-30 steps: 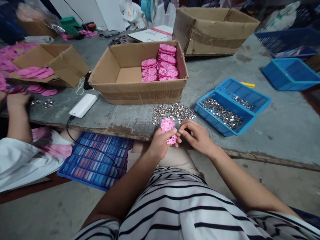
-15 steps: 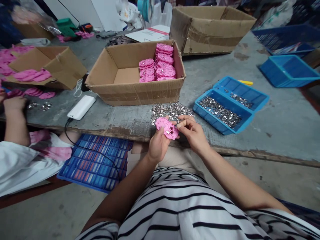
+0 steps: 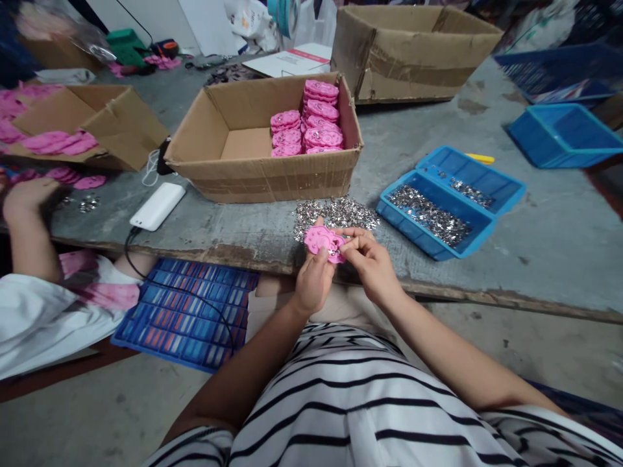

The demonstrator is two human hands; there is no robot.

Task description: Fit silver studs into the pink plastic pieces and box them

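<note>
Above the table's front edge, my left hand [image 3: 313, 280] grips a pink scalloped piece [image 3: 318, 239] with the thumb on top. My right hand [image 3: 367, 259] pinches at the right end of that piece, its fingers closed; whatever small part may be between the fingertips is too small to make out. Just behind my hands lies a pile of small silver metal parts [image 3: 348, 213]. To the right, an open blue plastic case [image 3: 464, 250] holds more of these metal parts. A cardboard box [image 3: 257, 181] behind the pile contains stacked pink pieces [image 3: 321, 136].
Another cardboard box [image 3: 409, 65] stands behind, and a blue bin [image 3: 540, 139] at the right. A white power bank [image 3: 158, 206] with a cable lies left. Further left are a smaller box [image 3: 124, 126], pink pieces and another person's arm [image 3: 32, 227].
My right fingers have moved slightly left, closer over the pink piece, which has tilted a little. The other person's hand at the far left has shifted.
</note>
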